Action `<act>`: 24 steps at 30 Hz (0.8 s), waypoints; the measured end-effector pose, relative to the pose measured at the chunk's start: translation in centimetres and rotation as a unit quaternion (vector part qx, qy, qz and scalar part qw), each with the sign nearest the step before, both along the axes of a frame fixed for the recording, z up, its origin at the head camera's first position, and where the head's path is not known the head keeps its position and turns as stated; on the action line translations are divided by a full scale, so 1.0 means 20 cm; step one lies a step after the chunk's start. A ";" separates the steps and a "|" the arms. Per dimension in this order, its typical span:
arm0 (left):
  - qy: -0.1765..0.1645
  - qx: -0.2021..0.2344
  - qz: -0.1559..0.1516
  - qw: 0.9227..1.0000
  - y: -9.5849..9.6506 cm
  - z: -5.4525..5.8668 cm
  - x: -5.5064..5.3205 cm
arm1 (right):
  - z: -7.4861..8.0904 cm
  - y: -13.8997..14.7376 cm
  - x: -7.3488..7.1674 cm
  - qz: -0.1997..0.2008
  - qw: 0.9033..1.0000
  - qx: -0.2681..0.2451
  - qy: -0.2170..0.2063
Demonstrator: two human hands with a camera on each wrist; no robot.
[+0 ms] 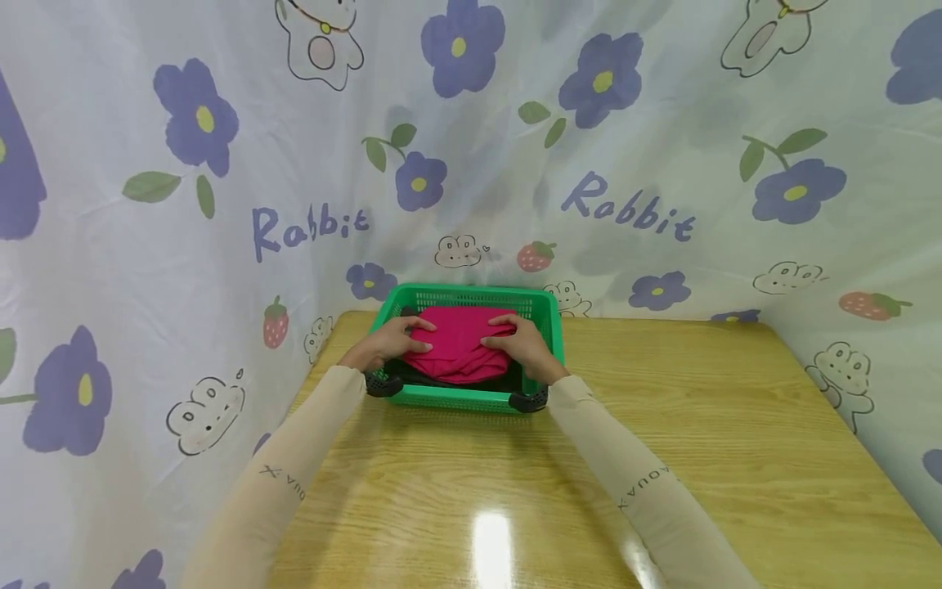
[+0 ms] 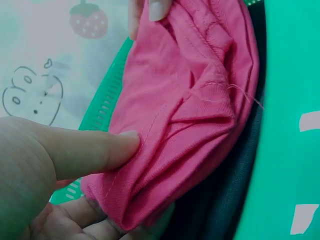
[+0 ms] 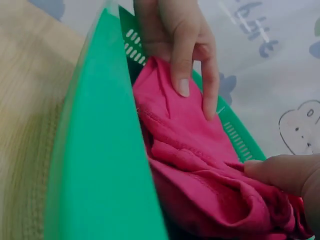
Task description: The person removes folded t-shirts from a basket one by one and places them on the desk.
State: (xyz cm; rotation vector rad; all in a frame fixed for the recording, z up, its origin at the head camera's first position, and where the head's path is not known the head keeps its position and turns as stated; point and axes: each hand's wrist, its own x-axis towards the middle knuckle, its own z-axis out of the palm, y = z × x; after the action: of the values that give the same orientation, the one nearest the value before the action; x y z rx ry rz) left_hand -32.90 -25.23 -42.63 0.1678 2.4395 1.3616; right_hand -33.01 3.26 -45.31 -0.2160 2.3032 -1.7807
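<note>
A folded pink garment (image 1: 459, 335) with stitched seams lies in a green plastic basket (image 1: 471, 398), on top of dark cloth (image 2: 220, 200). At the garment's left end, my left hand (image 1: 393, 339) pinches it, thumb on top and fingers beneath in the left wrist view. My right hand (image 1: 526, 348) grips the opposite end. The right wrist view shows its thumb (image 3: 280, 172) pressed on the pink fabric, while its other fingers are hidden. A loose thread hangs from a seam in the left wrist view.
The basket stands on a wooden table (image 1: 662, 409), against a white curtain (image 1: 478, 164) printed with flowers, rabbits and strawberries. Black handles (image 1: 528, 399) stick out at the basket's near corners. The curtain also runs along the table's left and right sides.
</note>
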 end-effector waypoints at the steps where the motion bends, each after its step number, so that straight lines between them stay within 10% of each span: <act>1: -0.002 0.002 0.000 1.000 0.00 0.00 0.00 | 0.00 0.00 0.00 -0.001 1.000 0.005 0.004; 9: -0.022 0.007 -0.002 1.000 -0.01 0.01 0.02 | 0.00 0.00 0.01 -0.022 0.993 0.092 0.075; 24: -0.018 0.015 -0.001 1.000 -0.01 0.04 0.05 | 0.04 0.01 0.02 0.024 0.995 0.021 0.090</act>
State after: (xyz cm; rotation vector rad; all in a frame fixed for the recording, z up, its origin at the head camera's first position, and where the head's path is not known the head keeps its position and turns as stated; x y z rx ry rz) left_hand -31.89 -25.45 -41.87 0.1520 2.3902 1.3882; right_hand -32.58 3.42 -44.52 -0.4392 2.4312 -1.7534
